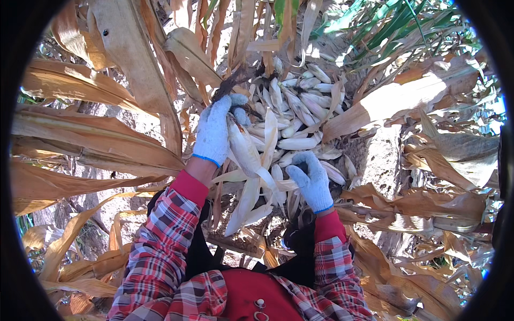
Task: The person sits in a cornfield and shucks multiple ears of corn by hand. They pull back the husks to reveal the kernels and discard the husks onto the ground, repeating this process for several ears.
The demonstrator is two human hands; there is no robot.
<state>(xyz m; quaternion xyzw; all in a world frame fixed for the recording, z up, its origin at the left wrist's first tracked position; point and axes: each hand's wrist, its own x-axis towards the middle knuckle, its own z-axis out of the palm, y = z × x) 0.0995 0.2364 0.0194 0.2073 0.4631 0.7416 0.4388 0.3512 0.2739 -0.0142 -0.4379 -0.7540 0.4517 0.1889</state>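
My left hand (213, 130), in a white knit glove with a blue hem, grips a corn ear in pale husk (245, 150) near its upper end. Brownish stains mark the husk there, and dark, stringy plant matter (231, 86) shows just beyond the fingers. Loose husk leaves (245, 204) splay out below the ear. To the right, my right hand (312, 182), gloved alike, has its thumb and fingers curled with a gap between them, and I see nothing held in it. It hovers at the near edge of a heap of husked-over corn ears (299, 108).
Dry corn stalks and broad brown leaves (92, 140) crowd the left side. More dry leaves (405, 92) reach in from the right, over sunlit soil (379, 156). Green leaves (385, 30) stand at the upper right. My dark-clad legs flank a wooden-looking edge (233, 246).
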